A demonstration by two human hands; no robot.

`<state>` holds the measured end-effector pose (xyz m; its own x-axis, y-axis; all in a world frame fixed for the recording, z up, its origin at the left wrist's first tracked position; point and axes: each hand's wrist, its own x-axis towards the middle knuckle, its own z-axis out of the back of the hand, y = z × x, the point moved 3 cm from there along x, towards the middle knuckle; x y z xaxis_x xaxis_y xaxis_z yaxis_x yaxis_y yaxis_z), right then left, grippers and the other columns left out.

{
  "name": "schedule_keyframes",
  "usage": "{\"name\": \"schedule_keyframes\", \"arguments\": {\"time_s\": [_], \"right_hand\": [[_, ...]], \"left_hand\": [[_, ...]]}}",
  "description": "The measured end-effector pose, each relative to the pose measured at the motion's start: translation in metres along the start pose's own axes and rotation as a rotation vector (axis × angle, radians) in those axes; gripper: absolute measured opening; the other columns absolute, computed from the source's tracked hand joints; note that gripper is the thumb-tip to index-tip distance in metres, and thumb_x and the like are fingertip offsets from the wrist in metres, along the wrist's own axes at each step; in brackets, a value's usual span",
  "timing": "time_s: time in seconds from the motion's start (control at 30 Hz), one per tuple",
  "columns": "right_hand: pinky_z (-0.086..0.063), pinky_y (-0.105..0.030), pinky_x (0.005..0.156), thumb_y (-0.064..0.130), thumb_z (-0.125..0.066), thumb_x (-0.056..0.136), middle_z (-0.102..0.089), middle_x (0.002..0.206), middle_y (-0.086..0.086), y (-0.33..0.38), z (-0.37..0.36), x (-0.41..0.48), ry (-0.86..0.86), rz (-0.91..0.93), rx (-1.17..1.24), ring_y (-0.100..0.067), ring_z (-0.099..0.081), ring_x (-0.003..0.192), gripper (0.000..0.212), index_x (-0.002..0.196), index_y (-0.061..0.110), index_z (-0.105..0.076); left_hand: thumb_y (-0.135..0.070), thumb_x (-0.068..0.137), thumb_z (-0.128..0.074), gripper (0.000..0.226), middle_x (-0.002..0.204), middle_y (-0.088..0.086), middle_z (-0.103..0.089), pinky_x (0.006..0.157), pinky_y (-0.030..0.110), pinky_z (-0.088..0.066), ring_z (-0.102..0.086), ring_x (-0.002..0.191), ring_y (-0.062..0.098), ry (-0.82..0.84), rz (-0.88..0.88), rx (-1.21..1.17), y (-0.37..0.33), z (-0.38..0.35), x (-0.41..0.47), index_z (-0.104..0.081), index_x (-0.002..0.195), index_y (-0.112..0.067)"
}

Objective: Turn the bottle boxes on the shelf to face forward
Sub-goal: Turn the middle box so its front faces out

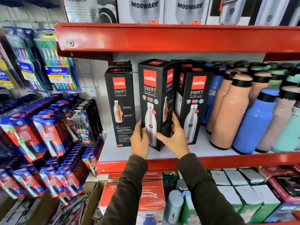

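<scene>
**Both hands on middle bottle box at shop shelf**

While two dark-sleeved arms reach up from the bottom of the frame, the left hand (140,140) and the right hand (176,137) clasp the lower part of a tall black cardboard Cello Swift bottle box (154,101) at the centre of the frame. The left hand's fingers curl round the box's left edge with the thumb on the front panel; the right hand is spread wider, its thumb across the lower front and its fingers against the right side panel. The held box is angled so that both its front, with a steel bottle pictured, and its right side show. Its base looks to sit near the front of the white shelf board (203,148) with red metal edging.

Just left of it stands a second black Cello box (120,108), showing a panel with small print and a cutaway bottle. Just right stands a third black Cello box (194,103), its pictured-bottle face turned outward. More black boxes stand behind these.

Right of centre, loose peach, blue, beige and mint bottles with black caps (243,117) crowd the same shelf. Hanging toothbrush packs (53,73) fill the left of the frame. Grey Modware boxes (162,8) line the shelf above.
</scene>
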<state>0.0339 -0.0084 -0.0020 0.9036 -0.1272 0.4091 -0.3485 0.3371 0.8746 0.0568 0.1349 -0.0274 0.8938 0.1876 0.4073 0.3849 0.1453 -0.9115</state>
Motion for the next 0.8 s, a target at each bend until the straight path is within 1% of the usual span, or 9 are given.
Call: {"name": "schedule_keyframes", "arguments": {"time_s": [0.07,0.13,0.23,0.3,0.37,0.43,0.53,0.67,0.8], "right_hand": [[-0.037,-0.039,0.115,0.028,-0.072,0.072,-0.044,0.15,0.007,0.001,0.0,0.001,0.016,0.01,-0.027,-0.005,-0.041,0.137,0.096,0.151,0.036,-0.018],[-0.034,-0.038,0.117,0.022,-0.066,0.081,-0.039,0.154,0.005,0.002,0.0,0.003,0.028,0.033,-0.071,-0.007,-0.037,0.14,0.086,0.152,0.033,-0.018],[-0.034,-0.025,0.115,0.015,-0.059,0.089,-0.038,0.154,0.005,0.003,0.0,0.005,0.052,0.053,-0.107,-0.006,-0.039,0.138,0.075,0.152,0.029,-0.021],[-0.036,-0.006,0.102,0.013,-0.055,0.091,-0.044,0.15,0.005,0.0,-0.001,0.006,0.06,0.048,-0.12,0.0,-0.047,0.125,0.07,0.152,0.028,-0.024],[-0.035,0.001,0.091,0.012,-0.052,0.093,-0.05,0.144,0.002,-0.005,-0.003,0.006,0.059,0.044,-0.139,0.005,-0.051,0.111,0.067,0.152,0.027,-0.023],[-0.037,-0.007,0.097,0.01,-0.05,0.095,-0.052,0.142,0.001,-0.008,-0.005,0.006,0.063,0.051,-0.165,0.002,-0.051,0.114,0.067,0.153,0.027,-0.021],[-0.038,-0.025,0.109,0.007,-0.049,0.096,-0.051,0.143,-0.005,-0.012,-0.007,0.007,0.06,0.051,-0.189,-0.014,-0.051,0.128,0.067,0.152,0.027,-0.02],[-0.028,-0.018,0.107,0.005,-0.048,0.096,-0.047,0.148,-0.008,-0.017,-0.01,0.011,0.051,0.027,-0.225,-0.02,-0.044,0.136,0.066,0.152,0.024,-0.02],[-0.028,-0.019,0.108,0.004,-0.046,0.096,-0.045,0.148,-0.007,-0.022,-0.013,0.013,0.045,0.012,-0.212,-0.019,-0.043,0.136,0.065,0.152,0.024,-0.02]], "left_hand": [[-0.008,0.099,-0.044,0.037,0.117,-0.006,-0.059,0.091,0.006,-0.04,-0.058,0.109,0.013,-0.021,-0.013,-0.004,-0.002,0.001,-0.003,-0.048,0.135,-0.011],[-0.004,0.097,-0.046,0.036,0.114,-0.006,-0.059,0.085,-0.003,-0.038,-0.059,0.102,0.007,-0.055,-0.037,0.011,-0.004,0.001,-0.006,-0.049,0.133,-0.009],[-0.004,0.096,-0.047,0.036,0.116,-0.003,-0.061,0.092,0.01,-0.044,-0.061,0.107,0.013,-0.07,-0.049,0.042,-0.005,0.001,-0.008,-0.048,0.132,-0.009],[-0.004,0.095,-0.049,0.037,0.118,0.001,-0.064,0.097,0.024,-0.046,-0.062,0.109,0.017,-0.076,-0.039,0.051,-0.003,-0.001,-0.008,-0.048,0.131,-0.011],[-0.003,0.094,-0.049,0.037,0.12,0.004,-0.066,0.096,0.025,-0.047,-0.063,0.108,0.02,-0.09,-0.043,0.068,-0.003,-0.003,-0.009,-0.049,0.13,-0.012],[-0.001,0.094,-0.049,0.037,0.117,0.004,-0.066,0.09,0.015,-0.044,-0.064,0.106,0.022,-0.106,-0.048,0.078,-0.003,-0.004,-0.009,-0.05,0.129,-0.011],[0.003,0.092,-0.048,0.037,0.117,0.006,-0.065,0.088,0.01,-0.038,-0.062,0.111,0.022,-0.113,-0.03,0.102,-0.004,-0.007,-0.008,-0.05,0.128,-0.008],[0.004,0.092,-0.047,0.038,0.122,0.012,-0.065,0.089,0.011,-0.037,-0.06,0.114,0.025,-0.122,0.006,0.134,-0.003,-0.01,-0.009,-0.05,0.128,-0.008],[0.004,0.092,-0.046,0.039,0.123,0.011,-0.064,0.095,0.018,-0.04,-0.06,0.115,0.023,-0.114,0.023,0.132,-0.003,-0.01,-0.01,-0.05,0.129,-0.009]]}}
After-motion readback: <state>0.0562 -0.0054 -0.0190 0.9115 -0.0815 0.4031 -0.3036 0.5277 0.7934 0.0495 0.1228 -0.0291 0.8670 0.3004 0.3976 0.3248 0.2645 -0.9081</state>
